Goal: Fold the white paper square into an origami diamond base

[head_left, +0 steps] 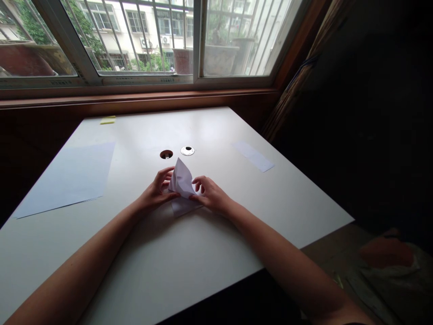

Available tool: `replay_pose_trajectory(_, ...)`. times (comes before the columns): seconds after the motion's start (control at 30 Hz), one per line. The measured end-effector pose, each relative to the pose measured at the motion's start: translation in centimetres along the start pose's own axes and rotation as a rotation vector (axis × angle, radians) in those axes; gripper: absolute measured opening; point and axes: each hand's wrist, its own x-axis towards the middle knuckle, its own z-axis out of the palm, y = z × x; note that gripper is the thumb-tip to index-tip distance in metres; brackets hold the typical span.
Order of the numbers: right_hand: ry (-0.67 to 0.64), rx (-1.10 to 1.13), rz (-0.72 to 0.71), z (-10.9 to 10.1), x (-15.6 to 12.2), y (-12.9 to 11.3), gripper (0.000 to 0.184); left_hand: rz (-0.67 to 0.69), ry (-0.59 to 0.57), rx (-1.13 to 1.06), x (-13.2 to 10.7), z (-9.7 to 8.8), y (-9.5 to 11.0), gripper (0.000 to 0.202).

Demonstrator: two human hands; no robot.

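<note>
At the centre of the frame, I have the folded paper [183, 179] between my left hand [158, 188] and right hand [212, 195], about equally near, its long axis running up-frame to a peak. Left thumb and fingers pinch its left side; right thumb meets its lower right, fingers curled, grip I can't tell. Count: one folded paper, one large sheet or stack [69, 176] left, one strip [254, 156] right, one hole [165, 154], one round cover [187, 152].

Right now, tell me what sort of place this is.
Likely a home study or small office: a desk with a round hole stands below a window, with a building outside.
</note>
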Motion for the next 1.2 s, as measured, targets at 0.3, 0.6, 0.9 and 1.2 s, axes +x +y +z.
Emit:
replay_pose_trajectory(0.3, 0.102, -0.049, -0.064, 0.17, -0.09, -0.72, 0.011, -0.033, 0.056, 0.101, -0.37, 0.18, -0.08, 0.068)
replay_pose_trajectory(0.6, 0.06, -0.053, -0.034, 0.39, 0.35, -0.74, 0.01, 0.001, 0.07, 0.263, -0.76, 0.18, -0.59, 0.049)
replay_pose_trajectory(0.9, 0.007, -0.161, -0.078, 0.68, 0.31, -0.47, 0.014, 0.039, -0.054, 0.293, -0.47, -0.34, -0.06, 0.034)
replay_pose_trajectory(1.2, -0.047, -0.201, -0.07, 0.73, 0.58, -0.07, 0.015, 0.02, -0.069, 0.315, -0.56, -0.23, -0.06, 0.038)
